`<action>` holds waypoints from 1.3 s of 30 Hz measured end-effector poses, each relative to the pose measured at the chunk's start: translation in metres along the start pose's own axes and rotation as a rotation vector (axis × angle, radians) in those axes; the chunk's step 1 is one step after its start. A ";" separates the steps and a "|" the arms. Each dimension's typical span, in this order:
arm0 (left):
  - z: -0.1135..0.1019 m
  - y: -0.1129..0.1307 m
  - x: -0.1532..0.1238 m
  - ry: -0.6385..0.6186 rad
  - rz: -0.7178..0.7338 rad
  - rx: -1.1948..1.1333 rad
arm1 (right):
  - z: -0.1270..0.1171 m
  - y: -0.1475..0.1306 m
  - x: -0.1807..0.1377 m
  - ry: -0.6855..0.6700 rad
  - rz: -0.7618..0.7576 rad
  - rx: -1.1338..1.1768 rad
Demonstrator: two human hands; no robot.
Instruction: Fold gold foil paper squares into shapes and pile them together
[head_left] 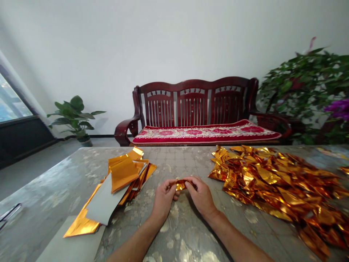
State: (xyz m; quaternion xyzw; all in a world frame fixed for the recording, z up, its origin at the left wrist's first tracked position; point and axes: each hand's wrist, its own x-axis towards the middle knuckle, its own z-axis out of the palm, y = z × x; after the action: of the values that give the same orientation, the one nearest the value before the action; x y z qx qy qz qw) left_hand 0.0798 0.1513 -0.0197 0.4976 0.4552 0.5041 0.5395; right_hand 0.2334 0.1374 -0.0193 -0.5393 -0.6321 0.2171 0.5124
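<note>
A small piece of folded gold foil paper (180, 185) is held between my two hands, just over the table (174, 225). My left hand (164, 196) pinches its left end between thumb and fingers. At the right end, my right hand (200, 194) grips it the same way, with the fingers curled behind. To the left lies a loose stack of flat gold foil sheets (124, 173), some with their pale grey backs up. A large heap of folded gold foil pieces (267, 178) covers the right side.
Grey paper (73, 240) lies at the table's front left, and a dark, thin object (10, 214) near the left edge. Beyond the table stands a wooden bench (192, 105) with a red patterned cover (207, 134). Potted plants (76, 116) flank it.
</note>
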 end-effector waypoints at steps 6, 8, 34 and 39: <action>0.000 -0.005 0.004 0.069 0.033 0.033 | 0.000 -0.005 -0.003 -0.049 -0.017 -0.023; 0.000 -0.004 0.003 0.074 0.027 0.042 | 0.001 -0.008 -0.005 -0.067 -0.013 -0.048; 0.006 0.009 -0.010 0.026 0.040 0.081 | 0.011 -0.021 -0.012 -0.082 0.020 -0.160; 0.005 0.007 -0.011 0.021 0.045 0.070 | 0.012 -0.025 -0.012 -0.073 0.016 -0.173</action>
State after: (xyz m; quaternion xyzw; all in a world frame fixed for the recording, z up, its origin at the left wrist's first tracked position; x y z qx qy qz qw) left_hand 0.0834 0.1396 -0.0128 0.5211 0.4669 0.5050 0.5055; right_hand 0.2104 0.1214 -0.0084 -0.5783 -0.6622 0.1853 0.4389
